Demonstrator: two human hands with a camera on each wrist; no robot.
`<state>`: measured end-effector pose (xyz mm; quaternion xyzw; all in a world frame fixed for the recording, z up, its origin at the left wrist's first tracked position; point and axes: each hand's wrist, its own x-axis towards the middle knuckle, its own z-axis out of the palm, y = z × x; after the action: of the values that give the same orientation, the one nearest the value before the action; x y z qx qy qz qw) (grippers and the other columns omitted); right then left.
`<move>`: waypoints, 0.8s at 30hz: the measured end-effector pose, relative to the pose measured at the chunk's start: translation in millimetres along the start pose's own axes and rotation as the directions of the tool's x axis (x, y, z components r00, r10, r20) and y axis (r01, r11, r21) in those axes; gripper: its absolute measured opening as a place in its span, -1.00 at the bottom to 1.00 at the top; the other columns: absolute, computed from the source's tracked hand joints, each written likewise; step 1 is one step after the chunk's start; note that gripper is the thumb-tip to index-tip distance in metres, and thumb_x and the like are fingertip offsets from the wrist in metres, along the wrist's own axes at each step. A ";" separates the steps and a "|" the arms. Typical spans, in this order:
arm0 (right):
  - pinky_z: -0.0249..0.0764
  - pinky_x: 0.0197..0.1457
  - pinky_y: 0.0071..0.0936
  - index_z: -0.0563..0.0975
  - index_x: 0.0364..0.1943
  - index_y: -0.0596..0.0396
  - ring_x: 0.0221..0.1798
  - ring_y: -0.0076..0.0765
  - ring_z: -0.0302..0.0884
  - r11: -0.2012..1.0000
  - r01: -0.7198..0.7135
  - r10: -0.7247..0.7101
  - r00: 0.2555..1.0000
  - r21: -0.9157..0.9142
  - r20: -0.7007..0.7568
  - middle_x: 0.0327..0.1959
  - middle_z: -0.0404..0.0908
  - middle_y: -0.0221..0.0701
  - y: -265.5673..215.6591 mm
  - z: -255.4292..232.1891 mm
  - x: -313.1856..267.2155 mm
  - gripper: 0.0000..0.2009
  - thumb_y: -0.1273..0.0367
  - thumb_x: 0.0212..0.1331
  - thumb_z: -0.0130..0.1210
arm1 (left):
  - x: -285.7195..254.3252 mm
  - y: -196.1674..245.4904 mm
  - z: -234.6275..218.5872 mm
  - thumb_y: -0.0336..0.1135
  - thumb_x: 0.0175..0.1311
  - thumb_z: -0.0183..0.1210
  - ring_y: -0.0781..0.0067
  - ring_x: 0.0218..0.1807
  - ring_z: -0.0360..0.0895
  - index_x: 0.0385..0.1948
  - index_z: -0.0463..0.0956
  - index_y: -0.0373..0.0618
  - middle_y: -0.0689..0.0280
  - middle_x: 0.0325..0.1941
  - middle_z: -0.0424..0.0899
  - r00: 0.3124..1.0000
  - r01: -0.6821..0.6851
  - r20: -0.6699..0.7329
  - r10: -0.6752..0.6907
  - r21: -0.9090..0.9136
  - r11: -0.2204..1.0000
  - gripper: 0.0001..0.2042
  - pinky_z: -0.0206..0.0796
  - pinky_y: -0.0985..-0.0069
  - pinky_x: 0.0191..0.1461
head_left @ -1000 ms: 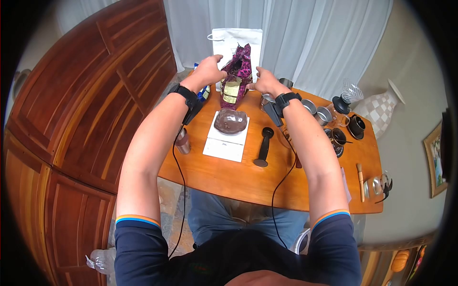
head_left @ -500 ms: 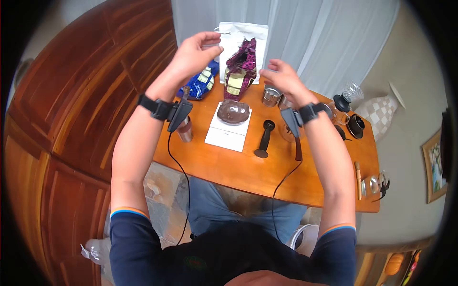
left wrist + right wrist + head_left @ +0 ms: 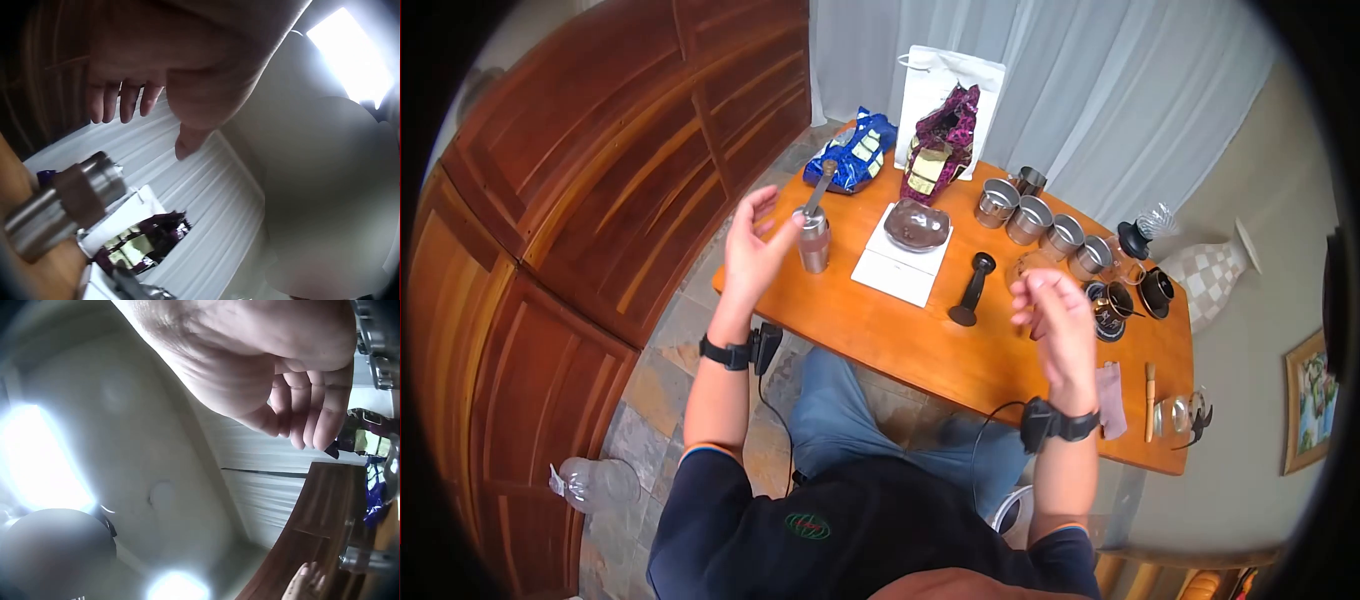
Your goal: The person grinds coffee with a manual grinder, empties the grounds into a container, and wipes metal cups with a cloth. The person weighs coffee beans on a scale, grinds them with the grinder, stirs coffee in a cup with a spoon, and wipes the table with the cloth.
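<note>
In the head view my left hand is raised beside a steel hand grinder, fingers apart and holding nothing. The same grinder stands below the left hand in the left wrist view. My right hand hovers over the table's right part with loosely bent fingers and nothing in them. Between the hands, a dark bowl sits on a white scale, and a black tamper-like tool lies to its right. Behind the bowl stands an open purple bag.
A blue bag and a white paper bag stand at the back. Several metal cups, a glass dripper and black cups line the right. A brush, a cloth and a glass vessel lie near the right edge.
Both hands have come away from the purple bag and back toward the body, the left to beside the grinder, the right over the table's right part. The head view has shifted.
</note>
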<state>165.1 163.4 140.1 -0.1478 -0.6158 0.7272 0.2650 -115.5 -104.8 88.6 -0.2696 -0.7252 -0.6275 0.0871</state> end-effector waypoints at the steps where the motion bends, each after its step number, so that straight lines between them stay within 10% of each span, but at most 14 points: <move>1: 0.58 -0.19 -0.59 0.60 -0.08 0.14 -0.23 -0.57 0.62 0.999 -0.021 0.020 1.000 0.025 0.019 -0.20 0.70 -0.36 9.0 0.8 -5.4 -0.83 0.34 0.41 0.13 | -5.7 -8.8 2.9 -0.22 0.14 0.46 0.18 0.38 0.42 0.30 0.30 -0.28 0.02 0.33 0.46 1.000 0.004 0.000 -0.005 0.094 0.996 -0.28 0.31 0.26 0.38; 6: 0.57 -0.19 -0.60 0.59 -0.05 0.16 -0.23 -0.58 0.60 0.990 -0.128 0.123 0.988 0.050 0.093 -0.18 0.69 -0.38 41.3 22.1 -15.5 -0.81 0.35 0.40 0.16 | -8.2 -54.8 26.8 -0.16 -0.04 0.58 0.09 0.44 0.34 0.42 0.08 -0.34 -0.10 0.40 0.36 0.982 0.141 0.106 -0.156 0.140 0.980 0.02 0.23 0.19 0.46; 11: 0.56 -0.20 -0.63 0.57 -0.02 0.19 -0.20 -0.67 0.55 0.992 -0.098 0.114 0.964 -0.077 0.242 -0.17 0.65 -0.46 41.1 40.5 -5.7 -0.79 0.36 0.39 0.16 | -4.7 -57.7 48.6 -0.48 0.11 0.42 0.48 -0.19 0.66 0.13 0.33 -0.26 0.25 -0.10 0.66 0.952 0.264 0.185 -0.243 -0.103 0.959 -0.45 0.58 0.47 -0.15; 24: 0.59 -0.34 -0.56 0.53 0.07 0.21 -0.31 -0.61 0.57 0.942 -0.074 0.186 0.928 -0.327 0.324 -0.12 0.61 -0.36 65.5 85.2 54.0 -0.63 0.25 0.32 0.23 | -13.6 -80.2 53.9 -0.52 0.11 0.35 0.50 -0.16 0.64 0.04 0.44 -0.18 0.31 -0.17 0.67 0.964 0.222 0.185 -0.189 -0.177 0.959 -0.57 0.52 0.47 -0.04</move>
<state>61.6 117.8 99.2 -0.0967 -0.7479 0.6524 0.0754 -132.8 -62.4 2.4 -0.2510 -0.6887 -0.6769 -0.0665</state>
